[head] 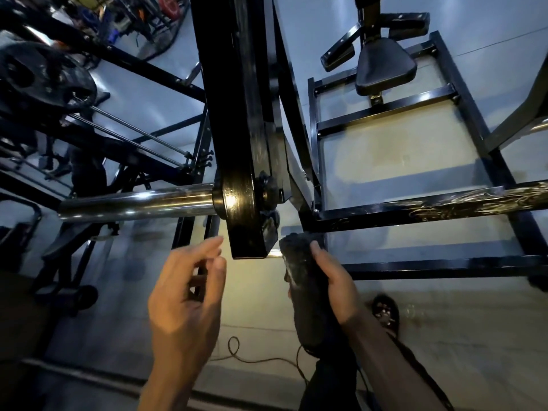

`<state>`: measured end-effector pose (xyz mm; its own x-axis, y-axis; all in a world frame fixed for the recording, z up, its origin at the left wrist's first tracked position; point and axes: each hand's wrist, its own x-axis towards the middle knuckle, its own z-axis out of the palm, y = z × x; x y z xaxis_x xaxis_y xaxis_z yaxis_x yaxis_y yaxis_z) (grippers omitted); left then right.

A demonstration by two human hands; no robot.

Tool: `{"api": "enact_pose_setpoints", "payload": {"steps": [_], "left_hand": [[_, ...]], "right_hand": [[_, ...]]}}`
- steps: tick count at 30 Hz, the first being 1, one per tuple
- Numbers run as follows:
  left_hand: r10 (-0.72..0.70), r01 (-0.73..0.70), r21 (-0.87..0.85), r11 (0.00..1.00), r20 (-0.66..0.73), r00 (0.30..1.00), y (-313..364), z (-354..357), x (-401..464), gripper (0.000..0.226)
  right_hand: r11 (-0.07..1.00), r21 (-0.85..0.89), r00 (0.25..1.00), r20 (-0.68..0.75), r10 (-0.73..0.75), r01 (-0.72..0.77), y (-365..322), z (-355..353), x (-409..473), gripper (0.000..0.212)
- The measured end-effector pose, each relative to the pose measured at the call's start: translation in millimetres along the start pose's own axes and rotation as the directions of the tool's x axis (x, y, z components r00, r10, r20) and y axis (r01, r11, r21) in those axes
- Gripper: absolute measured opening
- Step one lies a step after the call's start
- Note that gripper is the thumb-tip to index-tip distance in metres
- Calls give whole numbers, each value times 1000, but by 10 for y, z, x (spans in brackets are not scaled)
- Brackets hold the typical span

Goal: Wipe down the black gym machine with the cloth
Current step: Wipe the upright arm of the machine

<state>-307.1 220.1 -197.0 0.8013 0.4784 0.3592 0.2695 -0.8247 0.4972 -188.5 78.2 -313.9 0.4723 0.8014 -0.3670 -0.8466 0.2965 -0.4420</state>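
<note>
Cloth (pixel 305 289) sits bunched in your right hand's (pixel 332 284) closed grip, just under the black gym machine's (pixel 246 173) lower arm end; your left hand (pixel 184 295) hangs loose, holding nothing.

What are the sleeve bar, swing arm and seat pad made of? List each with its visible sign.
Sleeve bar: bare polished metal, probably chromed steel; mirror-bright highlights.
Swing arm: metal under glossy black paint; hard glints.
Seat pad: likely vinyl-covered padding; soft matte sheen.

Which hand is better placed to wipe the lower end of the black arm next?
Right. The right hand already grips the dark cloth just beside the black arm's lower end; the left hand is open and holds nothing.
</note>
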Motion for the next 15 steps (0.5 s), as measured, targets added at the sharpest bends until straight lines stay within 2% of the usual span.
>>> {"api": "enact_pose_setpoints", "payload": {"steps": [3,6,11,15], "left_hand": [[-2,1,36,999,9,1000,-14,61,107,36],[16,-19,101,995,25,1000,3,130,176,43],[163,-187,235,954,119,979,-77,193,245,51],[195,-222,246,944,127,972,-130,207,263,51]], "right_hand": [[999,-27,998,-41,-38,37,18,-2,28,48],[998,-34,998,-33,-58,57,50,4,66,47],[987,-79,989,-29,-143,140,98,31,170,41],[970,-130,978,-20,-208,204,117,2,239,35]]}}
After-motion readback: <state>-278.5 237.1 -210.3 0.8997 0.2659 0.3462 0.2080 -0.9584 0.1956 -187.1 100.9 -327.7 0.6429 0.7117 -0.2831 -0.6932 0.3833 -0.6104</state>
